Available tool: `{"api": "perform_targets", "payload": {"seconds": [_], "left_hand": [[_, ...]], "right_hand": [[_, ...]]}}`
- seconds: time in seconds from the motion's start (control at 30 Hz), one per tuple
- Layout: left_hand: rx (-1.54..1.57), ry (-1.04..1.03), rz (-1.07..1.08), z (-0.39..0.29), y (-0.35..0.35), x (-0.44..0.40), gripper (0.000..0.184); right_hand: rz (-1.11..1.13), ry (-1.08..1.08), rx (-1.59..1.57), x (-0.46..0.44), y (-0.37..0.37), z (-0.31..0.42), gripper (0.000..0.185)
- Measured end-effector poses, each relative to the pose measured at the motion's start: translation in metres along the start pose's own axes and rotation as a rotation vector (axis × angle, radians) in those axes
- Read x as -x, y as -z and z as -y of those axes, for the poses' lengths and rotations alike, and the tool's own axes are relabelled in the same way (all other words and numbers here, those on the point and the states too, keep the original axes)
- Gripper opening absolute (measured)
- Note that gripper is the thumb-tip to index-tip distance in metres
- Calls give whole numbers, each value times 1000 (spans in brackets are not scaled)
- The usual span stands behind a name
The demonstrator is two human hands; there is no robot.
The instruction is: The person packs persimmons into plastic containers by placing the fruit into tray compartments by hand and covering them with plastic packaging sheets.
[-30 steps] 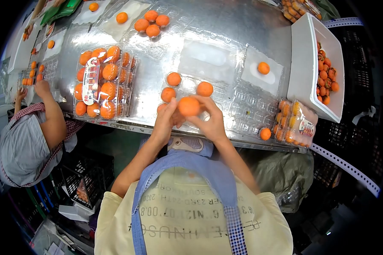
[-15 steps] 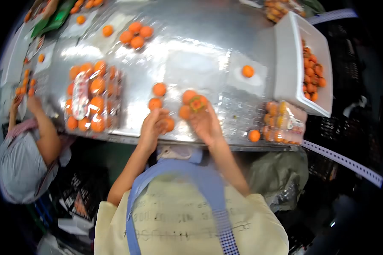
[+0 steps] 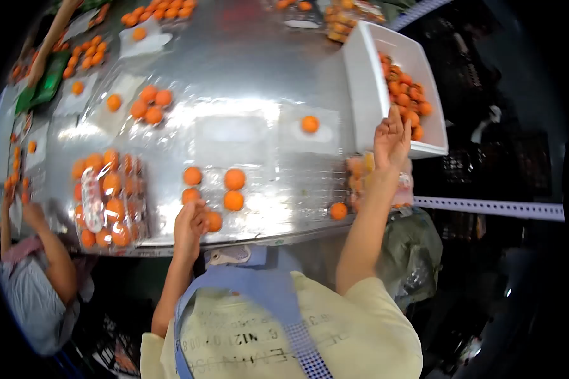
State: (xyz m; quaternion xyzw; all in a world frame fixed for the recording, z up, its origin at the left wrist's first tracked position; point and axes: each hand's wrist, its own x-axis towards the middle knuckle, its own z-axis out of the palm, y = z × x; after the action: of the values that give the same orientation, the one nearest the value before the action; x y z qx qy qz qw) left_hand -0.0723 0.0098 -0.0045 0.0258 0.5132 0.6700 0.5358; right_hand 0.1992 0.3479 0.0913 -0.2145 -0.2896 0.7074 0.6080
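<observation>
My left hand (image 3: 191, 226) is at the near edge of the metal table, its fingers curled beside an orange fruit (image 3: 213, 221); whether it grips that fruit is unclear. Two more fruits (image 3: 234, 179) stand in a column just to the right, and others lie above my left hand in the clear plastic tray. My right hand (image 3: 392, 139) is raised at the near wall of a white foam box (image 3: 364, 82), fingers extended and holding nothing visible. Inside the box is a heap of orange fruits (image 3: 406, 95) with stems.
Filled clear packs (image 3: 110, 199) are stacked at the left. Another filled pack (image 3: 403, 183) lies under my right forearm. Single fruits (image 3: 310, 124) sit on white sheets. At the far left, a co-worker's hands (image 3: 34, 213) handle fruit.
My right hand has let go of the fruit it held and moved right to the foam box. My left hand stays by the tray. The view has shifted, and the fruits are now in columns.
</observation>
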Motion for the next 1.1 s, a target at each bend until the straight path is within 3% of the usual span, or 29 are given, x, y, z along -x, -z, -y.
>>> {"api": "perform_targets", "payload": {"seconds": [0.07, 0.17, 0.23, 0.3, 0.37, 0.47, 0.67, 0.77, 0.87, 0.97, 1.1], "left_hand": [[32, -30, -91, -4, 0, 0, 29], [121, -98, -83, -1, 15, -4, 23], [178, -106, -77, -2, 22, -5, 20], [194, -115, -107, -5, 22, -3, 20], [205, -117, -124, -4, 25, -3, 19], [208, -114, -135, -7, 26, -3, 19], [218, -121, -152, -12, 28, -4, 20], [184, -117, -113, -9, 32, -6, 22], [170, -99, -123, -12, 30, -5, 20], [145, -99, -137, -12, 26, -5, 17], [-49, -237, -37, -17, 4, 1, 28]], "right_hand": [[-117, -93, 183, 21, -5, -36, 34], [-18, -276, 618, 59, -8, -107, 30], [257, -323, 1022, 86, -23, -149, 27], [610, -246, 1219, 111, -41, -186, 28], [716, -316, 1253, 134, -71, -208, 31], [992, 24, 1406, 145, -81, -251, 34], [1178, 236, 1705, 151, -100, -284, 36], [1152, 193, 1707, 150, -103, -283, 38], [928, -106, 1515, 148, -108, -264, 42], [741, -556, 1089, 149, -104, -237, 45], [637, -752, 699, 164, -96, -200, 44]]}}
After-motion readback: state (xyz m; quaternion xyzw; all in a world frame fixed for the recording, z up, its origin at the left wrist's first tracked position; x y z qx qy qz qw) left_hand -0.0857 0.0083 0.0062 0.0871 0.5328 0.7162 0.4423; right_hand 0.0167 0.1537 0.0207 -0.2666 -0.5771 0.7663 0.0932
